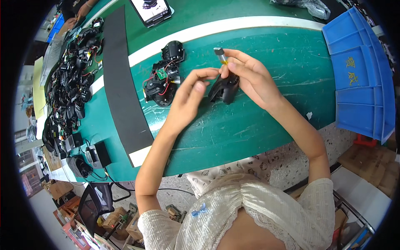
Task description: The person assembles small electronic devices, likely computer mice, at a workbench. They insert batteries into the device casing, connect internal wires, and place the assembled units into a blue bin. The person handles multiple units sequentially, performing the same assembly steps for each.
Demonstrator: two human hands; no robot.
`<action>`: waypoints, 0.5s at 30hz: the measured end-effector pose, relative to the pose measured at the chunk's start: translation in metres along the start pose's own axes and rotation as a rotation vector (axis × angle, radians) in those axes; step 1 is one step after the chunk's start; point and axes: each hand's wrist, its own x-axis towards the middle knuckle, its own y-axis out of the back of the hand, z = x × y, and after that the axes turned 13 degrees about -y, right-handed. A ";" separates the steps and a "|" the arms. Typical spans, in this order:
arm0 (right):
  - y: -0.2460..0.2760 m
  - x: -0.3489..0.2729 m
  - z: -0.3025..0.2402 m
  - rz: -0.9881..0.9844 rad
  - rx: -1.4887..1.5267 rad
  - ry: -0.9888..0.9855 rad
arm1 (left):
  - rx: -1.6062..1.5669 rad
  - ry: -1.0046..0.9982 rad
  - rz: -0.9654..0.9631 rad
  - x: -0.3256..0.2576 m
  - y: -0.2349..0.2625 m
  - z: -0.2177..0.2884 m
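Observation:
My right hand (254,77) pinches a small silver cylinder (221,55) with a dark end and a bit of yellow at its base. The cylinder points up and away from me. Just below these fingers lies a black plastic housing (227,90), partly hidden by the hand. My left hand (189,92) is beside it, fingers bent and thumb apart, with the fingertips close to my right fingers. I see nothing held in it. To its left on the green table rest black part-assembled units (161,85) with a small green circuit board and red wires.
A dark grey strip (121,79) runs across the table at left, with a heap of black wired assemblies (68,89) beyond it. A tablet (152,11) stands at the back. Blue plastic bins (354,75) are at right. Another person's hands (77,18) show far left.

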 end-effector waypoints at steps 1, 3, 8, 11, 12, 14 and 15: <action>-0.001 0.000 0.001 -0.017 -0.087 0.034 | -0.051 0.014 0.034 -0.001 0.001 -0.001; -0.008 -0.005 -0.002 0.001 -0.302 0.024 | -0.002 -0.026 0.099 -0.003 0.000 0.003; -0.018 -0.014 0.010 0.141 -0.862 0.369 | 0.104 0.017 0.102 -0.003 0.001 0.012; -0.021 -0.012 0.013 0.264 -0.938 0.537 | 0.059 0.018 0.196 -0.004 -0.007 0.017; -0.022 -0.012 0.013 0.294 -0.941 0.569 | 0.031 -0.005 0.212 -0.004 -0.008 0.019; -0.023 -0.013 0.014 0.331 -0.833 0.464 | -0.024 -0.052 0.244 -0.003 -0.009 0.022; -0.023 -0.014 0.015 0.348 -0.777 0.413 | -0.016 -0.059 0.240 -0.003 -0.009 0.021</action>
